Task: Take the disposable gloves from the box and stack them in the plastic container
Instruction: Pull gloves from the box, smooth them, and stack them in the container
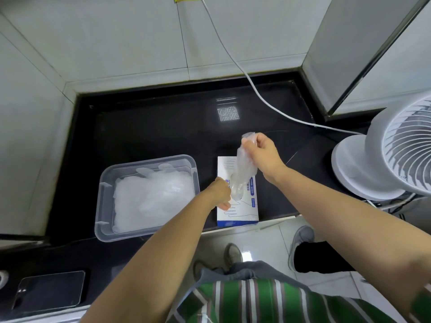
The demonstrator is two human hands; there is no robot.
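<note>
My right grip [263,155] is pinched on the top end of one clear glove [243,169], lifted above the box [242,215] so the film hangs long instead of bunching. My left grip [220,193] is curled at the glove's lower end, right over the box top, and looks closed on it. I judge it is there to pull the glove straight and keep the box from lifting. The box lies flat near the counter [151,131] edge. The container [102,206] sits just to its left, a short carry away, with a flat pile of gloves [151,199] already inside. This glove is over the box, not yet stacked. The fan [384,159] on the right could ruffle such light film.
</note>
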